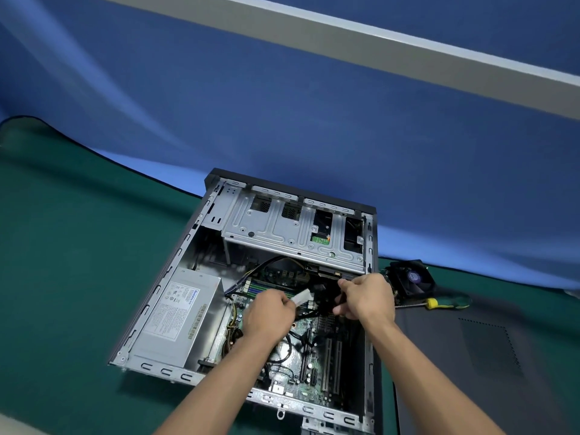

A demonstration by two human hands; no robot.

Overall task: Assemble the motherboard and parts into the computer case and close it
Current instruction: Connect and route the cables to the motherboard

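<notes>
Over the open case: both hands work side by side above the motherboard, close together but not touching.
Left hand (271, 312): fingers curled round a white connector (303, 298), which sticks out past the fingertips toward the other hand.
Right hand (365, 296): fingers and thumb pinched on a bundle of black cables (323, 301); which plug it grips I cannot tell, the bundle is too dark and blurred.
Motherboard (317, 350): green, lying flat in the bottom of the case, directly under both sets of fingers, its long black slots running back toward the wrists.
Computer case (157, 296): lying on its side, lid off, open face up, on the green mat.
Inside the case, left of the left fingers: a grey power supply (182, 315) with a label on top, filling that corner; yellow and black wires (231, 328) run between it and the board.
Inside the case, beyond the fingertips: a metal drive cage (282, 233) spanning the far end, with a green board visible through one cutout.
Outside, just right of the right knuckles: a black cooler fan (412, 277) resting on the mat beside the case wall.
Further right: a screwdriver (439, 303) with a yellow and green handle, lying flat near the fan.
Right of the right forearm: a dark side panel (470, 356) lying flat, with a perforated vent patch.
Underneath all: a green mat (62, 246), with a blue backdrop (282, 105) behind it.
</notes>
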